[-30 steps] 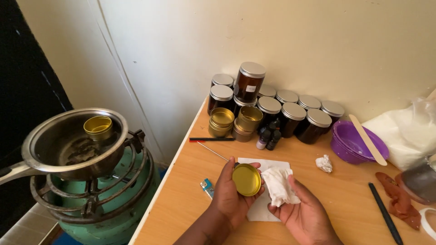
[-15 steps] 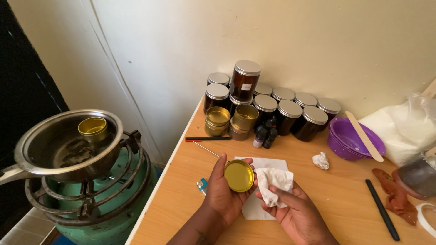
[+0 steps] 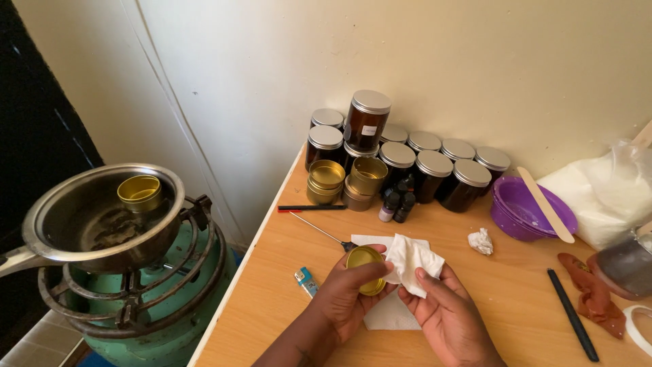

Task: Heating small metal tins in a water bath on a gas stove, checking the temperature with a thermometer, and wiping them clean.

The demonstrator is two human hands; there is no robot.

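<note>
The left hand (image 3: 346, 299) is curled around a small round gold metal tin (image 3: 365, 268), holding it tilted above the light wooden tabletop (image 3: 272, 299). The right hand (image 3: 448, 316) pinches a crumpled white paper tissue (image 3: 411, 261) against the tin's rim. Another white tissue sheet (image 3: 390, 312) lies flat beneath both hands, and a small blue lighter (image 3: 305, 280) lies just to the left.

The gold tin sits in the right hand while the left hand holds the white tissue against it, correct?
Not quite: the hands are swapped. The head view shows the left hand holding the gold tin, while the right hand holds the white tissue against it.
</note>
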